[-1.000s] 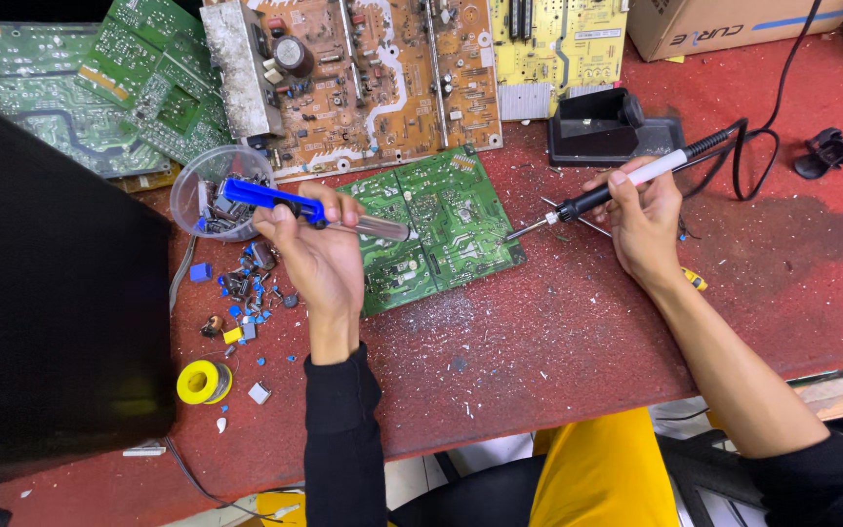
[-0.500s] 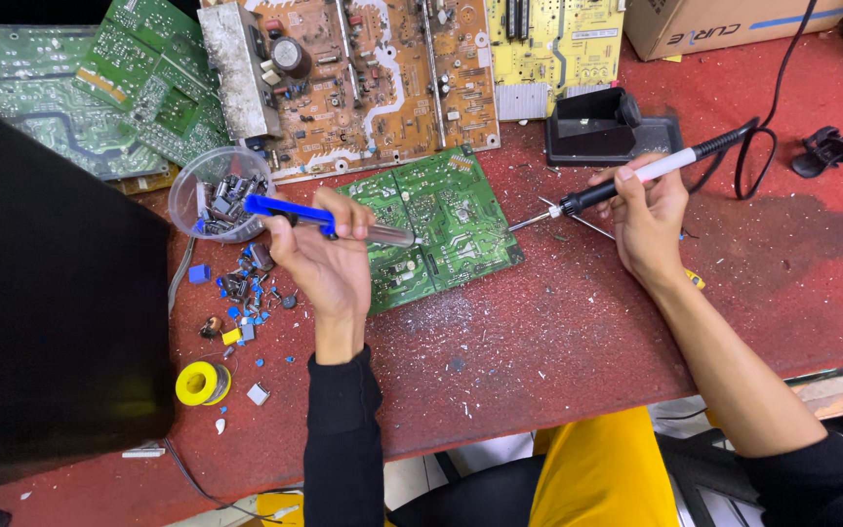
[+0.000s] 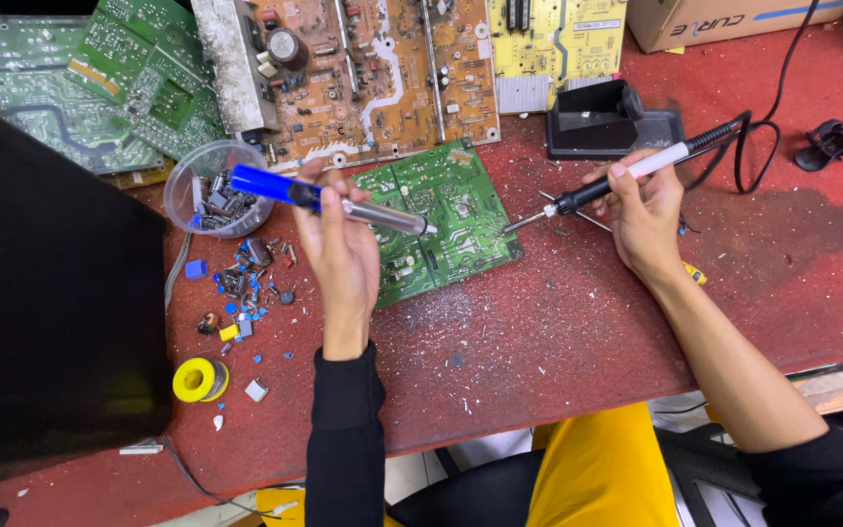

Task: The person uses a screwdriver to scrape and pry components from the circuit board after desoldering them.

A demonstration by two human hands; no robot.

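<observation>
Head view, looking straight down on a red bench (image 3: pixel 578 322) speckled with solder crumbs. Left hand (image 3: pixel 339 249) raised over the near-left edge of a green circuit board (image 3: pixel 441 220), grip clamped around a desoldering pump (image 3: pixel 329 200) with a blue body and a silvery barrel; barrel pointing right, tip hanging above the board's middle, whether touching it cannot be told. Right hand (image 3: pixel 644 217) beside the board's right edge, grip closed pen-fashion on a soldering iron (image 3: pixel 617 181) with a black-and-white handle; metal tip slanting down and left, ending at the board's right edge. Black cable (image 3: pixel 768 117) running from the iron's rear and looping up toward the top of the picture.

Green board lying flat, tilted slightly, in the middle of the bench between the two hands. Just left of the left hand, a clear plastic cup (image 3: pixel 209 190) holding small dark parts, the pump's blue end overlapping its rim. Below the cup, scattered loose components (image 3: pixel 246 293), many blue. Nearer the bench's front edge, a yellow solder spool (image 3: pixel 199 379). Behind the green board, a large brown circuit board (image 3: pixel 373 68), with more green boards (image 3: pixel 100 78) to its left and a yellow board (image 3: pixel 558 34) to its right. Black iron stand (image 3: pixel 607 122) just above the right hand. Black panel (image 3: pixel 46 312) covering the left side. Black sleeves on both arms.
</observation>
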